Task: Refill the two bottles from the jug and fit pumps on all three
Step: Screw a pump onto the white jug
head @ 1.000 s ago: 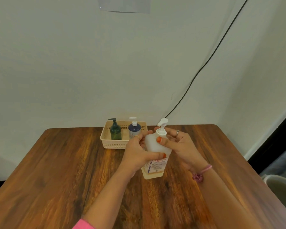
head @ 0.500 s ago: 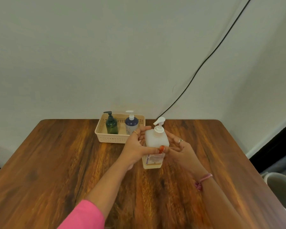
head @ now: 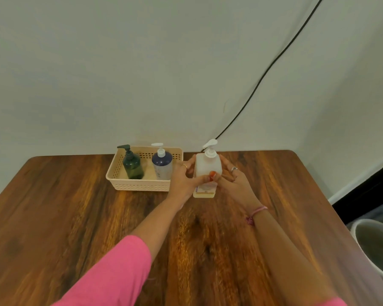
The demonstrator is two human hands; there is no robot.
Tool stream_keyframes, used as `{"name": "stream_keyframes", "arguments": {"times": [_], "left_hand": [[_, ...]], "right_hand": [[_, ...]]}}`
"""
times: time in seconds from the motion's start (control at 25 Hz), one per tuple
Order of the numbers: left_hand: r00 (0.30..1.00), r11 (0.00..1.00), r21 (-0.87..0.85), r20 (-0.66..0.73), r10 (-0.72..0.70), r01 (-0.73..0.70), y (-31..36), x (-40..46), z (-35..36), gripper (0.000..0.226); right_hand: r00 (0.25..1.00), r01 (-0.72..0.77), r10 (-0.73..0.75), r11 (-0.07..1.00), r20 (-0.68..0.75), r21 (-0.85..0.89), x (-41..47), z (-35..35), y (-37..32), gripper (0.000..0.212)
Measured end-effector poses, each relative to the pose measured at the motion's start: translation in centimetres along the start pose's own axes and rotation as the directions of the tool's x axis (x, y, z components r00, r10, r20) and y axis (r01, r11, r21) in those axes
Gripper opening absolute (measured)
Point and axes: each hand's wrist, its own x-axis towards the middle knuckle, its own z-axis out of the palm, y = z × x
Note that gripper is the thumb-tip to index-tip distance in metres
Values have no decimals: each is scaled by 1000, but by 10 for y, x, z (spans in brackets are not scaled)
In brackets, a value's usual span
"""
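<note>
A white jug-like bottle (head: 207, 166) with a white pump (head: 210, 146) on top stands upright on the wooden table (head: 75, 217), just right of the basket. My left hand (head: 182, 180) wraps its left side with the thumb across the front. My right hand (head: 232, 180) touches its right side, fingers spread. A dark green bottle (head: 133, 165) with a dark pump and a blue bottle (head: 162, 165) with a white pump stand upright inside the cream basket (head: 137, 185).
The basket sits at the table's far edge against the wall. A black cable (head: 263, 78) runs diagonally down the wall behind the table. A white bin (head: 376, 248) stands on the floor off the table's right side.
Both hands have carried the white bottle away from me and set it upright beside the basket. My right hand has slid from the pump down to the bottle's side.
</note>
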Motion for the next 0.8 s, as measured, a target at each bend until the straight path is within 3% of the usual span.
{"name": "stream_keyframes", "arguments": {"times": [0.24, 0.44, 0.8], "left_hand": [[994, 993, 89, 71, -83, 77, -27, 58, 14, 69], [980, 980, 119, 95, -172, 161, -46, 87, 28, 53], [971, 975, 106, 114, -209, 198, -73, 109, 33, 56]], "right_hand": [[998, -62, 62, 998, -23, -1, 60, -15, 36, 75], [993, -108, 108, 994, -39, -18, 93, -19, 59, 72], [991, -137, 137, 989, -10, -47, 118, -15, 83, 70]]}}
